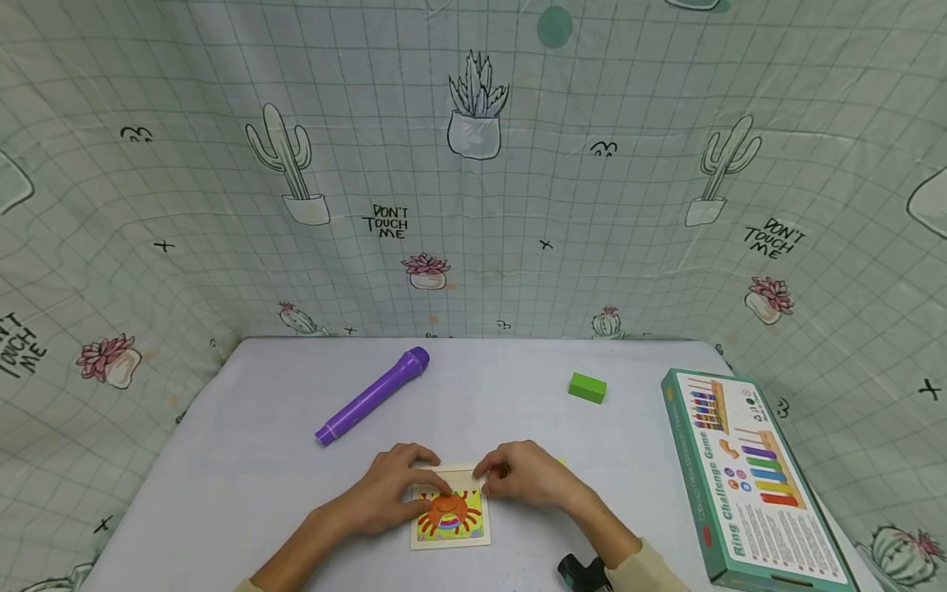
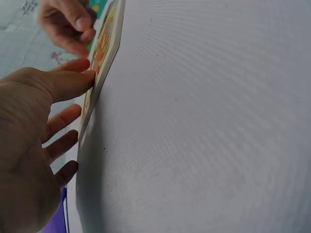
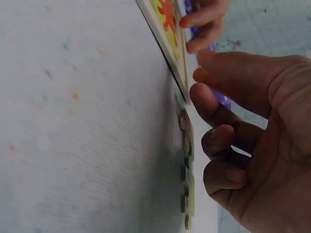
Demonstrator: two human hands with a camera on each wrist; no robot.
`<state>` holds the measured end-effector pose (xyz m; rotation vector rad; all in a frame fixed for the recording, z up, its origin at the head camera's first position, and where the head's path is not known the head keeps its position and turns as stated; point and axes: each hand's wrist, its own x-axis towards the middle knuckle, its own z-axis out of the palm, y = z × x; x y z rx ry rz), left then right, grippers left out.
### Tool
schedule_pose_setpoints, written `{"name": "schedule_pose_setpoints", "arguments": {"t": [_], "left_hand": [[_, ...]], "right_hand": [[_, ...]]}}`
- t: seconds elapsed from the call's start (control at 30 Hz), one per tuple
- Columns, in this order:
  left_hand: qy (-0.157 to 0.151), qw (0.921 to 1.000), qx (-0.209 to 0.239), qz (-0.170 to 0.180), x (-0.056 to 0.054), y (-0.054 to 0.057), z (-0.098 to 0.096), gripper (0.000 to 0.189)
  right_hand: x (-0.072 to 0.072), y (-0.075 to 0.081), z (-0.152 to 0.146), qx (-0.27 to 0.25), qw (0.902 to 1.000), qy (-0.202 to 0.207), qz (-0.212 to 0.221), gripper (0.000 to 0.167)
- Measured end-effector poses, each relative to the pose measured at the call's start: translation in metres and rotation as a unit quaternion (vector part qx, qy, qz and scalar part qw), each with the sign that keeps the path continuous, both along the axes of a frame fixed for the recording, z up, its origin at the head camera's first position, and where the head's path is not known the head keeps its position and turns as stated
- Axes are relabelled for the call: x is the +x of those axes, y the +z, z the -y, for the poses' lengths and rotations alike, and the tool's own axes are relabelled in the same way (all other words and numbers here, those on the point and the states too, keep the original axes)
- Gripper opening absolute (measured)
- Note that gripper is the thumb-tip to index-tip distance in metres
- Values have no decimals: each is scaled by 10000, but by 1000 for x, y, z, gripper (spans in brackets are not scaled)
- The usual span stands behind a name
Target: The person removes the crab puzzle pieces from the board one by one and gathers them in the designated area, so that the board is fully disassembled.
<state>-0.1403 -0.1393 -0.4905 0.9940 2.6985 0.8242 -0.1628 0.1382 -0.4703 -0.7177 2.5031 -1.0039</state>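
Observation:
A wooden jigsaw puzzle board (image 1: 451, 543) with an orange crab picture lies on the table, its upper strip showing bare wood. My left hand (image 1: 388, 491) is at its left side, fingers spread, with the thumb (image 2: 75, 86) touching the board's edge in the left wrist view. At the upper right corner, my right hand (image 1: 531, 474) hovers with its fingers loosely bent and nothing visible between them. Loose puzzle pieces (image 3: 188, 170) lie beside the board under the right hand in the right wrist view; from the head they are almost wholly hidden by that hand.
A purple tube-shaped stick (image 1: 373, 397) lies at the back left of the white table (image 1: 222, 493). Farther back on the right is a green block (image 1: 588, 388). The Ring Challenge Game box (image 1: 758, 477) lies along the right edge. A black device (image 1: 584, 573) is by the right wrist.

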Motion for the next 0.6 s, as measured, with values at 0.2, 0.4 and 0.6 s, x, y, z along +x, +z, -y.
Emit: {"name": "schedule_pose_setpoints", "arguments": {"t": [0.2,0.4,0.6], "left_hand": [[-290,9993,-155,-185,-1,-1,-1,35],[-329,9989,-233,-256,-1,-1,-1,36],[-340,9987,-233,-310,-1,-1,-2,34]], "right_hand": [[9,-3,5,265,9992,241,-166,24],[14,-1,8,431,9980,389,-256,22],[15,-3,10,671,9949,498,-559,22]]}}
